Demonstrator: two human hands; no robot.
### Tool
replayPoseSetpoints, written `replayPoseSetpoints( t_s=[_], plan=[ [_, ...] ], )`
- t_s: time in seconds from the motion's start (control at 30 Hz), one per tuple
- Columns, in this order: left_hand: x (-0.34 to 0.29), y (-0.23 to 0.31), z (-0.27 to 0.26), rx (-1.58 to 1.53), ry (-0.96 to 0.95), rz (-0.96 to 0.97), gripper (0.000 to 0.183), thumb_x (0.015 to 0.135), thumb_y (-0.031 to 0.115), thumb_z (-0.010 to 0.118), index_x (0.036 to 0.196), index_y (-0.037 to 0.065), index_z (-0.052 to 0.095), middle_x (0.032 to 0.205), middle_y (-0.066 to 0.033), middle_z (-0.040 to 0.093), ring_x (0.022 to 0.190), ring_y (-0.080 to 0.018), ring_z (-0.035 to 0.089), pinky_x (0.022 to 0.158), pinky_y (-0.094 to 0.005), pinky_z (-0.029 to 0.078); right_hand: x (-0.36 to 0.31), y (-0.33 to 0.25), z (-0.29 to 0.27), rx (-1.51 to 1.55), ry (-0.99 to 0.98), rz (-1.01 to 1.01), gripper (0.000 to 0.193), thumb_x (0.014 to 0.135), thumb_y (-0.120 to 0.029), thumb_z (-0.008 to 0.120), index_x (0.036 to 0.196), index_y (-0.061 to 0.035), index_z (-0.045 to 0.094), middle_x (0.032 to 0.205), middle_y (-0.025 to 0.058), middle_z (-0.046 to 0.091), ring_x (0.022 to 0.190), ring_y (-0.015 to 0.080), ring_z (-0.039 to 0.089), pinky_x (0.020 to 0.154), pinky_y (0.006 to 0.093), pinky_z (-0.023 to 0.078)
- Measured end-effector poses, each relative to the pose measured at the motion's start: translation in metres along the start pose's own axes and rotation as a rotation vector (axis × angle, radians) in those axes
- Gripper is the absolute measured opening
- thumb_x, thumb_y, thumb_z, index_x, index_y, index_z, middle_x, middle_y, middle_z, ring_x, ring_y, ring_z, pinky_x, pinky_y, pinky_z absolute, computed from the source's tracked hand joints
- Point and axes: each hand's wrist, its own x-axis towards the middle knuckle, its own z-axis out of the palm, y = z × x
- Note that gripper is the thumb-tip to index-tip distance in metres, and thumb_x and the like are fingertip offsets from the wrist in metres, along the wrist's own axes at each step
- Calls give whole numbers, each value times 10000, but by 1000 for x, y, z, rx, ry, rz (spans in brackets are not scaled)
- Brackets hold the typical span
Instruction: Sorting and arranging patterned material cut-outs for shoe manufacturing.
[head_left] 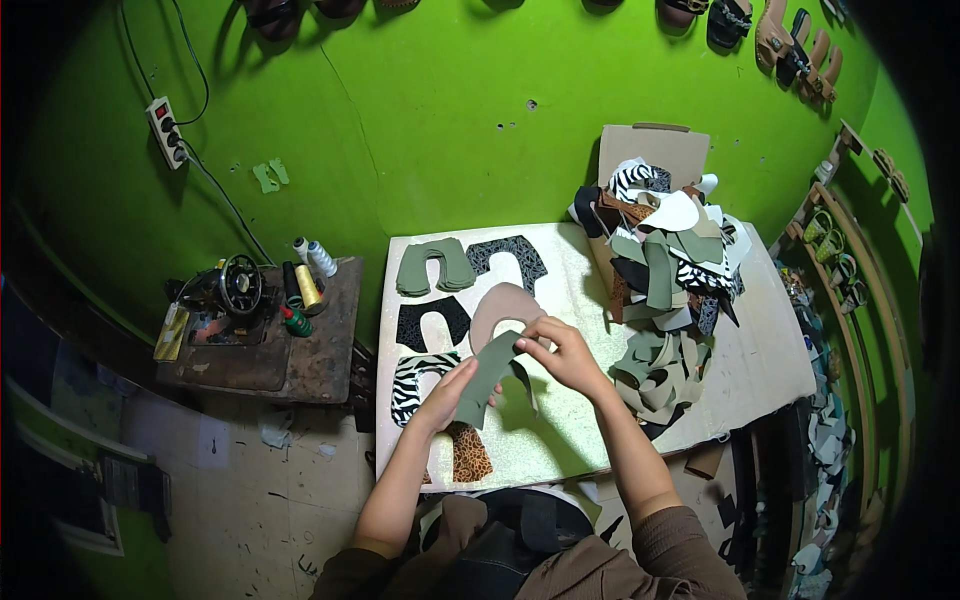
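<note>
Both my hands hold a curved, U-shaped piece of green material [487, 378] above the table. My left hand [440, 397] grips its lower left side, and the fingers of my right hand [557, 352] pinch its upper edge. Just behind it lies a beige U-shaped piece [500, 305]. Farther left on the table are a stack of green U-shaped pieces [420, 268], a dark patterned piece [510, 258], another dark patterned piece [412, 325] and a zebra-striped piece [405, 388]. A leopard-print piece [472, 457] shows near the front edge, partly hidden by my left arm.
A large heap of mixed cut scraps [660, 250] covers the table's right part, beside a cardboard box [655, 145]. At left, a sewing machine [235, 300] stands on a wooden table [320, 350] with thread spools [308, 288]. Sandals [790, 50] hang along the green wall.
</note>
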Motion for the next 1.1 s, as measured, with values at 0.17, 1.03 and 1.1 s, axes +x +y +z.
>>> replayPoseSetpoints(
  t_s=[0.17, 1.03, 1.1],
  plan=[
    [8, -15, -22, -136, -8, 57, 438, 973, 386, 313, 1163, 20, 463, 902, -98, 592, 752, -149, 575, 685, -261, 464, 0, -24, -13, 57, -23, 35, 178, 855, -175, 609, 894, -1, 616, 741, 59, 628, 603, 100, 590, 498, 239, 464],
    [6, 9, -1, 117, -107, 154, 372, 918, 212, 524, 1221, 24, 420, 923, -81, 585, 832, -145, 594, 738, -280, 494, -13, -26, 22, -2, 13, 135, 221, 854, -222, 574, 858, -1, 577, 696, 143, 584, 635, 242, 597, 563, 327, 445],
    [5, 14, 1, 179, -106, 165, 345, 926, 203, 507, 1208, 19, 434, 930, -82, 587, 823, -139, 592, 730, -276, 492, -14, -16, 21, -21, -27, 154, 222, 821, -177, 593, 948, 1, 556, 955, 160, 576, 920, 271, 579, 759, 344, 448]
  ],
)
